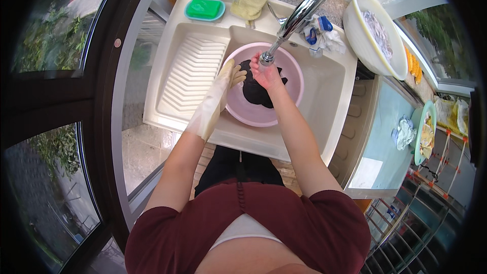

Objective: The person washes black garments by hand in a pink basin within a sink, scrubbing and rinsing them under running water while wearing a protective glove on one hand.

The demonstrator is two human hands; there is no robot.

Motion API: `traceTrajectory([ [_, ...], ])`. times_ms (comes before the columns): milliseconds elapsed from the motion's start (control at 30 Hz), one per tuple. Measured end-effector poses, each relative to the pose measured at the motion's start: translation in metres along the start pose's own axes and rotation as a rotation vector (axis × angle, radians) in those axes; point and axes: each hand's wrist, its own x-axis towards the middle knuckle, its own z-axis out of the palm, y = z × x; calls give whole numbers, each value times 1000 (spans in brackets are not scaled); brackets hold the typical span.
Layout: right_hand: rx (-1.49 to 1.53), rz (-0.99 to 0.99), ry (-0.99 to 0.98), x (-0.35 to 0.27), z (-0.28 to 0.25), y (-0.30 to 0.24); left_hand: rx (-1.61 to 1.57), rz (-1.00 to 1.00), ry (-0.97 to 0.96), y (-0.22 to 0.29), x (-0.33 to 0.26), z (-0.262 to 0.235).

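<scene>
fingers [238,74] of gloved left hand [231,76] touch dark cloth [256,94] in pink basin [291,73]

I stand at a cream sink unit [324,137] with a ribbed washboard slope [190,78]. On my left, dark-framed glass doors [109,122] show greenery in daylight. Behind the sink runs a speckled stone desk [335,7]; a window [431,30] brightens my right.

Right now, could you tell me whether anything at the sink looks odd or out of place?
Only one thing: the left hand wears a pale rubber glove, while the right hand is bare. Both are in the pink basin with the dark cloth, under the tap.
</scene>
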Motion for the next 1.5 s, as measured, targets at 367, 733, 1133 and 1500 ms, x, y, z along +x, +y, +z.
traceTrajectory([
  [367, 218, 313, -481, 74, 38, -2, -287, 194, -320, 14, 0, 16],
  [733, -2160, 253, 611, -12, -42, 21, 932, -146, 202, -37, 44, -59],
  [1133, -2326, -310, -135, -70, -24, 3, 1535, 9, -98, -116, 49, -88],
  [1500, -1654, -578, 327, -99, 69, -62, 1994, 134, -348, -145, 49, -109],
])
